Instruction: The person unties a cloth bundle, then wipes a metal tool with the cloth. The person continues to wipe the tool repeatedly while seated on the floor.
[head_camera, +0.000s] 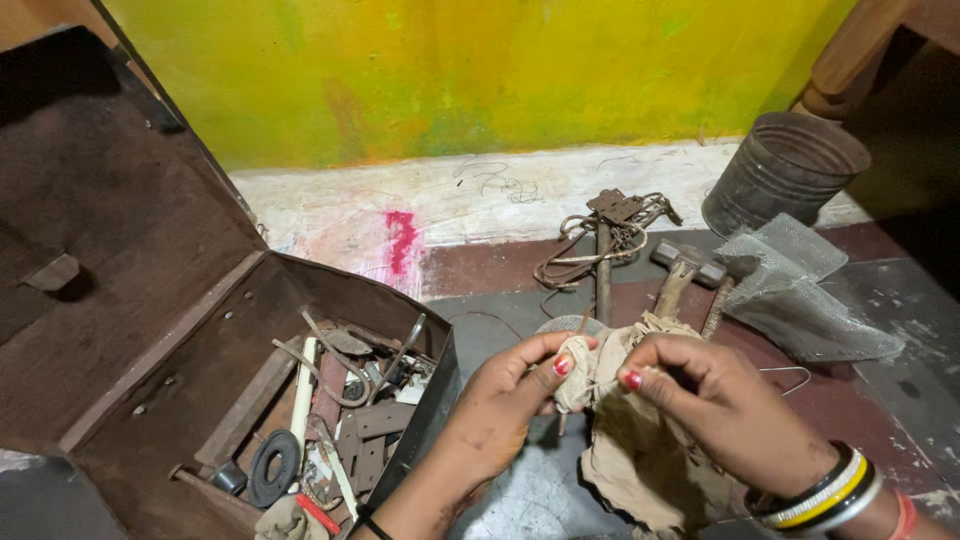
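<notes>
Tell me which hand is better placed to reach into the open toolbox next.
Probably left. The left hand pinches the beige cloth right beside the rusty toolbox, while the right hand holds the cloth farther away, on the hammer side.

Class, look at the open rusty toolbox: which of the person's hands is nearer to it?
Left. The left hand hovers just beside the toolbox at its right wall; the right hand is farther right, over the cloth.
</notes>
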